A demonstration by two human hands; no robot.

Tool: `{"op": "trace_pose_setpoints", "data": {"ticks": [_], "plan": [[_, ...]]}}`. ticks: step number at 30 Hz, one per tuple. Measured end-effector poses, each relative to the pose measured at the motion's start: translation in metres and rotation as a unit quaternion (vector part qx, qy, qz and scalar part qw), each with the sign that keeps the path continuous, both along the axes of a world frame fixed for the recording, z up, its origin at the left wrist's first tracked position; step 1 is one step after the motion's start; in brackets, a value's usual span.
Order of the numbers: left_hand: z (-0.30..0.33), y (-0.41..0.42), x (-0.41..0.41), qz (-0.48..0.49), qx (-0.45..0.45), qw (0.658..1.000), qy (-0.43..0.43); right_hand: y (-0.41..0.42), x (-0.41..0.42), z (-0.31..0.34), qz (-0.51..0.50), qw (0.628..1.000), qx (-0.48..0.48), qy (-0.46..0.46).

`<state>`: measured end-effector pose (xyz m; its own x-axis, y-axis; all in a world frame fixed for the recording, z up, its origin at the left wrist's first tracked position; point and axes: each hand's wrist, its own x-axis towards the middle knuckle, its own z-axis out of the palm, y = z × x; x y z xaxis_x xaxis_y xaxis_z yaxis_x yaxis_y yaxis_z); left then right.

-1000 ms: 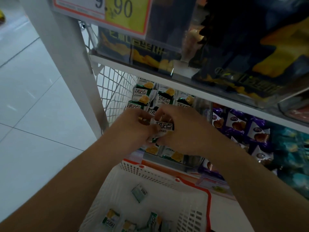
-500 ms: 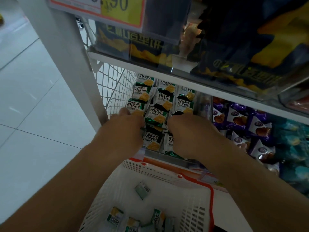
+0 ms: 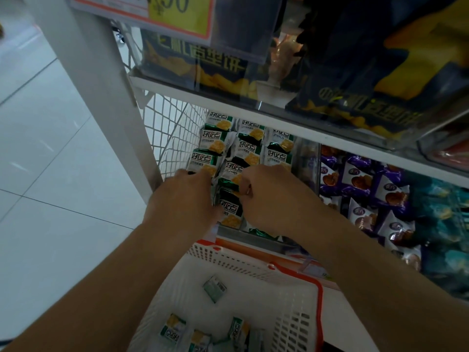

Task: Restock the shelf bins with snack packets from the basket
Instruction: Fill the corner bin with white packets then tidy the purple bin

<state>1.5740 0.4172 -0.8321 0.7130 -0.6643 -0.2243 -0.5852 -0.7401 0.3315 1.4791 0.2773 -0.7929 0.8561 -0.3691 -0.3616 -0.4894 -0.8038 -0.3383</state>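
Green-and-white snack packets point(image 3: 245, 148) stand stacked in rows in the clear shelf bin point(image 3: 305, 158) under the white shelf. My left hand point(image 3: 185, 196) reaches into the bin's left side, its fingers lying against the packets there. My right hand point(image 3: 275, 196) is beside it with curled fingers, the thumb pinching the edge of a front snack packet point(image 3: 229, 208) that stands between both hands. Below them sits the white basket point(image 3: 299, 323) with a red rim, holding several loose packets point(image 3: 214, 288).
Purple snack packets point(image 3: 360, 179) fill the bin to the right, with teal ones point(image 3: 446, 219) beyond. Dark chip bags point(image 3: 355, 107) lie on the shelf above, under a yellow price sign point(image 3: 177, 8). A white upright post point(image 3: 101, 80) and wire mesh point(image 3: 172, 133) bound the left side; tiled floor lies beyond.
A second ago both hands held one packet in front of the bin. They have set it into the stack, and both hands now rest among the front packets.
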Motion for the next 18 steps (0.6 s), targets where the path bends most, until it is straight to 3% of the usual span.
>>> {"op": "trace_pose_setpoints", "data": {"ticks": [8,18], "plan": [[-0.001,-0.003,0.003,0.008,0.009,0.999,0.046,0.008,0.003,-0.005,0.002,0.999,0.042,0.002],[0.028,0.002,0.004,-0.008,-0.039,0.999,-0.025,0.001,0.01,0.002,-0.022,0.991,0.123,-0.054]]}}
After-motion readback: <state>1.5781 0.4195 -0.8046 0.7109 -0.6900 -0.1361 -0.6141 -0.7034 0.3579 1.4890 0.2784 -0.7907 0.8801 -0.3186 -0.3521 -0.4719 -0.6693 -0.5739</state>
